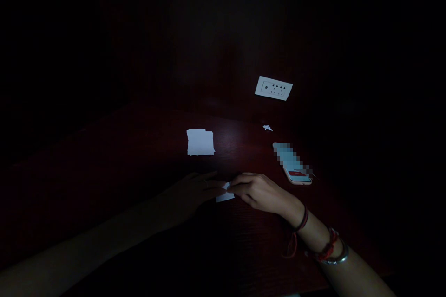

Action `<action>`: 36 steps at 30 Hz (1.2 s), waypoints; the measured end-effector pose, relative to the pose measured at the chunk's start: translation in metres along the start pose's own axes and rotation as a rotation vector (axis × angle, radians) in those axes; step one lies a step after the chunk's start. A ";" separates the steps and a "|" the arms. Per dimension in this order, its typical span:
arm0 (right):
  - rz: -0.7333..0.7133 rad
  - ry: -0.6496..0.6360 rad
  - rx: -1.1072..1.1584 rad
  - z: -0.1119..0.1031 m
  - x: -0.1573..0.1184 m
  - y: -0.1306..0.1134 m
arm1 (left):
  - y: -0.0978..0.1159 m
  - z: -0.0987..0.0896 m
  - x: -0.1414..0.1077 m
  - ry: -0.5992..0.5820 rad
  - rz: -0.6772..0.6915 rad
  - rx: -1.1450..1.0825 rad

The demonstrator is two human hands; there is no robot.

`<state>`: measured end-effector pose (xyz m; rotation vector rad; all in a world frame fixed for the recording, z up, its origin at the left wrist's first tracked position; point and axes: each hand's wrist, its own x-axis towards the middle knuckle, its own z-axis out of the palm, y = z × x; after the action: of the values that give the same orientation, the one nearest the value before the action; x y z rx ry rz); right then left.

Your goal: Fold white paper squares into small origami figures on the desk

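A small white piece of paper (225,197) lies low over the dark red table between my two hands. My right hand (256,191) is closed, its fingertips pinched on the paper's right and upper part. From the left, my left hand (195,191) reaches in, mostly in shadow, a ring on one finger. Its thumb and forefinger tips meet at the paper's upper left, while the other fingers stretch forward. The fingertips of both hands nearly touch and cover part of the paper. Beyond them rests a loose stack of white paper sheets (200,142) with uneven edges.
On the right lies a phone (291,163) with a lit screen, partly blurred out. A small white scrap (267,128) sits behind it, near the wall. A white socket plate (273,88) is on the wall. The table (240,139) is dimly lit and its surroundings are very dark.
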<state>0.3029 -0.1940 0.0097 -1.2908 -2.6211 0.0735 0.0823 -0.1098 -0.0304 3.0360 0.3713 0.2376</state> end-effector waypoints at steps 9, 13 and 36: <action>0.014 -0.007 -0.009 -0.001 0.001 -0.002 | 0.002 -0.003 0.000 0.011 0.010 0.021; 0.014 -0.008 -0.017 -0.001 0.001 -0.001 | 0.003 -0.005 0.000 0.006 0.011 0.028; 0.005 -0.011 -0.070 -0.004 0.000 -0.003 | 0.002 -0.009 0.000 -0.027 0.005 0.014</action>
<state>0.3019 -0.1962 0.0137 -1.3234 -2.6513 -0.0109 0.0813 -0.1108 -0.0209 3.0513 0.3648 0.1955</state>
